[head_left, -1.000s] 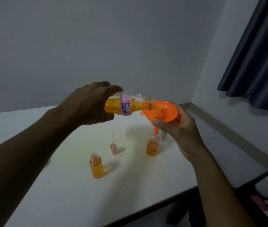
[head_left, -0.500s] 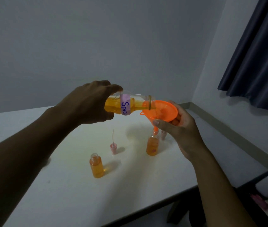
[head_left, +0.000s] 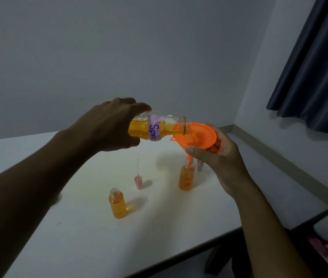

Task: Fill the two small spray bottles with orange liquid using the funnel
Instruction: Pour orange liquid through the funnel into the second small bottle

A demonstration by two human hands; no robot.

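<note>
Grips the large bottle point(head_left: 139, 131) in the left hand point(head_left: 106, 125), fingers curled round its base, and tips it nearly level, mouth over the orange funnel point(head_left: 201, 135). Shows "Spra" in blue on a pink label point(head_left: 154, 129), the rest hidden. Holds the funnel's bowl with the right hand point(head_left: 219, 157), spout in the neck of the far spray bottle point(head_left: 186, 178), mostly orange. Nearer, uncapped and full: the near spray bottle point(head_left: 117, 204), with a pink pump head point(head_left: 138, 180) between the two. Open worktop point(head_left: 78, 237) toward the near edge.
</note>
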